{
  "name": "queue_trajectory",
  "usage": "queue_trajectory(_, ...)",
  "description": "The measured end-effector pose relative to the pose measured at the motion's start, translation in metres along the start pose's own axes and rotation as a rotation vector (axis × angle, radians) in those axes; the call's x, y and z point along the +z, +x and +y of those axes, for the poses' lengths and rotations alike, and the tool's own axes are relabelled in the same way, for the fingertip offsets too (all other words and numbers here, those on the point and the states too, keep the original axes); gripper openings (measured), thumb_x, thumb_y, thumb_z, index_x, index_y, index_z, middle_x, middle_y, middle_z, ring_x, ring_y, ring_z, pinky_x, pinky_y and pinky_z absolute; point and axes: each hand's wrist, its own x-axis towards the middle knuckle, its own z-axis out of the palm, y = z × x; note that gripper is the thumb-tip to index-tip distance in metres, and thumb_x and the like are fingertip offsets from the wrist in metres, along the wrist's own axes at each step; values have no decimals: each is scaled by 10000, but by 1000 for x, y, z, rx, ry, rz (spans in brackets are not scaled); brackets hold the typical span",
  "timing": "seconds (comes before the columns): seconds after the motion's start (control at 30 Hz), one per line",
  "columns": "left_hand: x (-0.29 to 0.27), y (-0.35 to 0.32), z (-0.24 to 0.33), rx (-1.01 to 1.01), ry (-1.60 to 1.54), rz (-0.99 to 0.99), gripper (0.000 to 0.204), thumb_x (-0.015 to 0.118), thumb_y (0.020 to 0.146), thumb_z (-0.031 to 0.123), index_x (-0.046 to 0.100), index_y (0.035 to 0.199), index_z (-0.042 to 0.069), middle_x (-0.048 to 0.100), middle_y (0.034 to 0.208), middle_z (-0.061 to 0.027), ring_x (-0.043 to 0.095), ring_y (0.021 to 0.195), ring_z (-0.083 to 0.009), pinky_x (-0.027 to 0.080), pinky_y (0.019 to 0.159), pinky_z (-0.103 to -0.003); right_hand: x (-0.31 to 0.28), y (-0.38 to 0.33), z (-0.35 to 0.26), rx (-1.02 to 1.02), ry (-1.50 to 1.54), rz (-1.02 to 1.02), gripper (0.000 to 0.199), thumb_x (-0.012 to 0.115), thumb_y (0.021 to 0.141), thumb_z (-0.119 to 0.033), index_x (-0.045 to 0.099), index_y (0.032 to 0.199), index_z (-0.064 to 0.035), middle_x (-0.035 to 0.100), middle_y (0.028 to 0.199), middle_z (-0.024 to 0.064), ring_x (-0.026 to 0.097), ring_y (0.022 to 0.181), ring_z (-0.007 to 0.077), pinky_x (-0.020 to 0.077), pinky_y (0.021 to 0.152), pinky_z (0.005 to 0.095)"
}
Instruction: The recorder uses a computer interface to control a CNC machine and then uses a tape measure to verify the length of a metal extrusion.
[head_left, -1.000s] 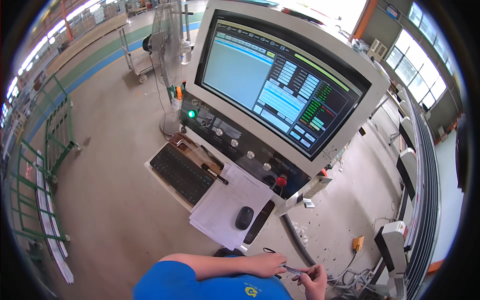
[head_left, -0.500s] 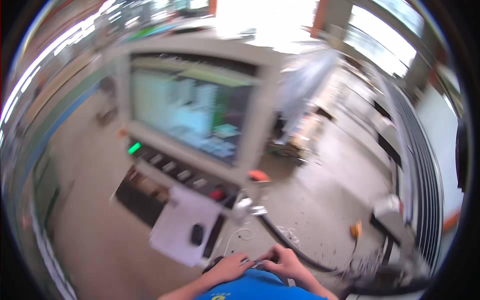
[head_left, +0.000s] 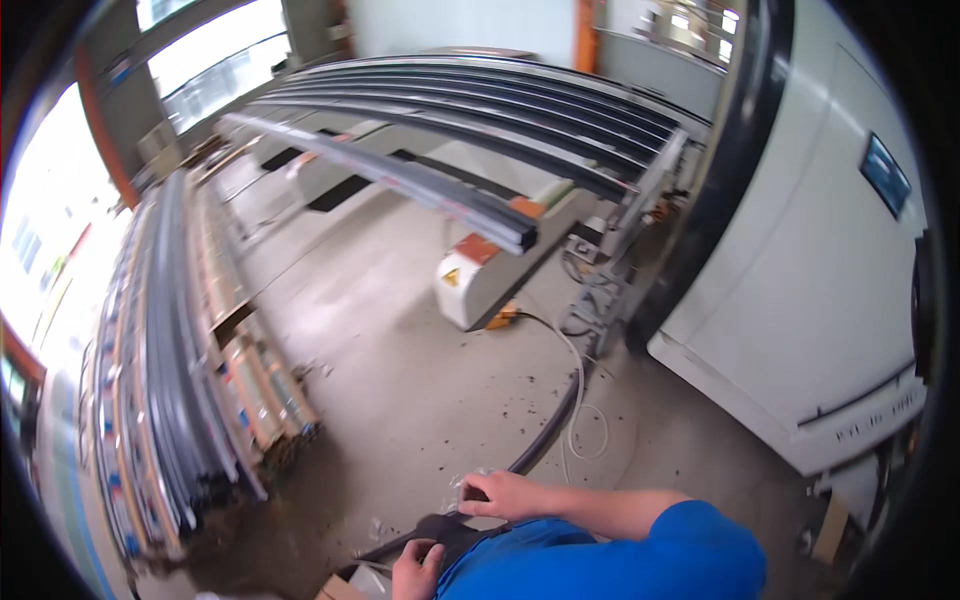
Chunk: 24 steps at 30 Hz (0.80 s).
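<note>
Low in the head view, my right hand (head_left: 503,496) is in front of my body, its fingers curled round toward the thumb. What is in it, if anything, is too small to make out. My left hand (head_left: 417,568) is lower and further left, at the bottom edge, with bent fingers; its contents cannot be made out either. The two hands are apart. Dark trousers (head_left: 450,533) show between them, beside my blue shirt (head_left: 600,562). A cardboard piece (head_left: 342,588) shows just left of my left hand.
Long bundled profiles (head_left: 175,330) lie at the left. A rack of dark rails (head_left: 480,110) stands ahead, with a long grey profile (head_left: 400,182) at its near side. A big white machine cabinet (head_left: 790,270) fills the right. A black hose (head_left: 552,425) and white cable (head_left: 603,440) cross the floor.
The view has swung right: the screen console has left it, and the rack and white cabinet have come in. My hands, close together before, are now apart.
</note>
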Motion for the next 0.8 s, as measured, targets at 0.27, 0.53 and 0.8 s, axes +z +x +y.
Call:
queue_trajectory(0.27,-57,255,-35,148,126,-304,260,587,1012,236,672,982,-9,601,748,-130,523,668,-192,447,616,-370,-125,144,19,94,110,408,397,636,963,-406,598,1087,-30,712,947,188,687,879,374,536,791,450)
queue_trajectory(0.53,-186,570,32,-39,-150,-492,337,612,1000,345,668,1123,36,637,841,-50,544,718,-127,436,624,-296,-235,310,9,303,-125,912,350,654,950,-372,624,1024,-31,690,908,178,677,867,372,524,766,460)
queue_trajectory(0.8,-255,782,121,201,-43,-330,245,609,990,249,645,979,8,675,857,-50,575,771,-114,479,717,-288,-364,445,-21,327,-336,1068,287,712,928,-277,639,1048,-28,673,1056,158,641,1040,352,514,911,435)
